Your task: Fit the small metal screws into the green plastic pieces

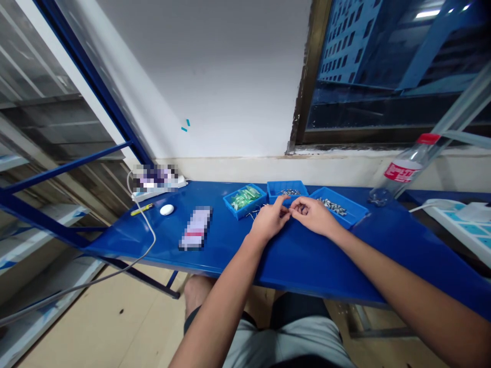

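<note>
My left hand [271,219] and my right hand [312,214] meet fingertip to fingertip over the blue table [307,255], just in front of three small blue trays. Both hands have their fingers pinched together around something too small to make out. The left tray [245,200] holds green pieces. The middle tray [287,191] and the right tray [337,206] hold small metal parts. A few loose metal pieces [256,210] lie on the table beside my left hand.
A clear plastic bottle with a red cap [402,171] leans at the back right. On the left lie a white oval object [166,209], a yellow pen [141,209], a white cable [148,225] and a power strip [153,193]. A blue shelf frame [57,168] stands at left.
</note>
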Demonstrator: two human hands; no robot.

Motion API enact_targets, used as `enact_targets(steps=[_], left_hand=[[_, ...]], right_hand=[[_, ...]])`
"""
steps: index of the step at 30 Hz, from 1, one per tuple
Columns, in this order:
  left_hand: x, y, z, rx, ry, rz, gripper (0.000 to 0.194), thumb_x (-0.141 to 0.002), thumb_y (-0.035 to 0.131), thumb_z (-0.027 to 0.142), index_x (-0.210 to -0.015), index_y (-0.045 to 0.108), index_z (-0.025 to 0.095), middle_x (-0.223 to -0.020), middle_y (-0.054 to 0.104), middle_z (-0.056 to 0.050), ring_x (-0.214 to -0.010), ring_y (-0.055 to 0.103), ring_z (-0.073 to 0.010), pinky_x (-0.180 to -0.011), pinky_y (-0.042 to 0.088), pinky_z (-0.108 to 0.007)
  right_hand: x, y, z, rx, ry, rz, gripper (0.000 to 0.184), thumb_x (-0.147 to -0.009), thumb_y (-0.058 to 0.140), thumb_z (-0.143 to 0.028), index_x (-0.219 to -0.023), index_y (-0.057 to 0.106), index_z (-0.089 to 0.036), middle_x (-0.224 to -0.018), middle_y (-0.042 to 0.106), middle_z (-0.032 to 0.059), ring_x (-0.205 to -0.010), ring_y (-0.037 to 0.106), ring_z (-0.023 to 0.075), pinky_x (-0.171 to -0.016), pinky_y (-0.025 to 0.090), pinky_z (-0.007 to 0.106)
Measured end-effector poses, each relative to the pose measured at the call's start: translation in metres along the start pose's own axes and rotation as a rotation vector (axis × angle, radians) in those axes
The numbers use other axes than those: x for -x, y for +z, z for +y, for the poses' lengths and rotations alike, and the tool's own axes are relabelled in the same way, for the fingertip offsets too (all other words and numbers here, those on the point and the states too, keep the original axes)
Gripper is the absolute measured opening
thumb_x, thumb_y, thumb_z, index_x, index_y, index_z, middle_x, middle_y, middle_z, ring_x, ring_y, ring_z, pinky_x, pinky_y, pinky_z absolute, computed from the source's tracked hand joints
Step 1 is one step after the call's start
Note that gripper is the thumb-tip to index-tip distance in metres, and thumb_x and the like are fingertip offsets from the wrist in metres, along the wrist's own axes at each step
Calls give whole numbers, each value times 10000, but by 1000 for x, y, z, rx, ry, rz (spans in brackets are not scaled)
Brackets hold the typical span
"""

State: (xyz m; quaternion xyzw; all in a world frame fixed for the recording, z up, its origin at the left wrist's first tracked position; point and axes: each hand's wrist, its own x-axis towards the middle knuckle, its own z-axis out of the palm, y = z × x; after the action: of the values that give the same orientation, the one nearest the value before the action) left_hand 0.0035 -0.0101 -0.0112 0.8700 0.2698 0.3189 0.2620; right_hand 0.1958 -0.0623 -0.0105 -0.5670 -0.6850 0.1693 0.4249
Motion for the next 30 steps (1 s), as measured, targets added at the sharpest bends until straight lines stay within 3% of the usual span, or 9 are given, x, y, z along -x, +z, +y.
enact_targets(steps=[5, 8, 12, 17, 21, 24, 27, 28, 30], left_hand=[[-3, 0, 3, 153, 27, 102, 501, -946, 629, 161, -1427, 500, 218, -1068, 785, -52, -972, 761, -191, -914, 592, -315], [-5, 0, 1, 324, -22, 196, 378, -982, 624, 218, -1352, 550, 192, -1040, 777, -70, -955, 755, -177, -899, 595, -304], [-7, 0, -2, 480, -90, 246, 402, -971, 680, 300, -1329, 548, 173, -1025, 776, -85, -914, 760, -175, -870, 604, -305], [-8, 0, -4, 497, -167, 298, 330, -1025, 588, 342, -1314, 570, 184, -1059, 781, -90, -953, 770, -184, -840, 606, -299], [-7, -4, -2, 483, -227, 350, 331, -1041, 552, 393, -1299, 585, 189, -1041, 780, -87, -938, 767, -195, -749, 605, -274], [-7, -5, -1, 468, -234, 366, 337, -1044, 541, 403, -1299, 585, 185, -1025, 779, -85, -923, 764, -193, -735, 602, -269], [-6, -5, 0, 437, -224, 376, 328, -1050, 529, 404, -1287, 590, 186, -1021, 783, -84, -932, 766, -194, -775, 604, -284], [-6, -5, -1, 426, -215, 380, 324, -1051, 527, 404, -1282, 595, 187, -1021, 785, -84, -934, 766, -197, -788, 605, -292], [-5, -7, -1, 394, -193, 382, 320, -1049, 532, 407, -1273, 608, 192, -1025, 785, -86, -937, 767, -205, -810, 608, -308]], right_hand=[[-2, -2, 3, -138, 47, 93, 103, -875, 615, -320, -850, 644, -225, -796, 707, 9, -674, 628, 167, -653, 511, 291], [0, -2, 4, -262, 103, 25, 204, -928, 591, -401, -921, 680, -218, -836, 724, 24, -676, 645, 168, -633, 521, 289], [3, 1, 4, -248, 104, -112, 319, -954, 604, -508, -983, 735, -219, -929, 755, 55, -718, 674, 178, -589, 516, 280], [-2, 6, 3, -378, 201, -71, 421, -912, 659, -610, -935, 732, -196, -724, 691, 21, -527, 566, 124, -479, 451, 249], [-13, 6, 3, -508, 297, 5, 480, -842, 734, -651, -894, 738, -175, -708, 685, 39, -473, 526, 107, -402, 395, 235], [-18, 8, 5, -439, 361, -1, 507, -883, 678, -667, -852, 737, -164, -673, 688, 63, -439, 531, 130, -353, 349, 249], [-15, 12, 5, -141, 176, -11, 406, -963, 616, -562, -877, 760, -192, -721, 732, 66, -562, 648, 187, -523, 532, 318], [-13, 14, 4, -31, 39, -10, 326, -978, 615, -490, -917, 770, -210, -817, 764, 71, -693, 704, 217, -668, 593, 367], [-9, 18, -1, 135, -241, -56, 212, -986, 606, -346, -1043, 776, -232, -1083, 780, 91, -1045, 712, 279, -968, 571, 471]])
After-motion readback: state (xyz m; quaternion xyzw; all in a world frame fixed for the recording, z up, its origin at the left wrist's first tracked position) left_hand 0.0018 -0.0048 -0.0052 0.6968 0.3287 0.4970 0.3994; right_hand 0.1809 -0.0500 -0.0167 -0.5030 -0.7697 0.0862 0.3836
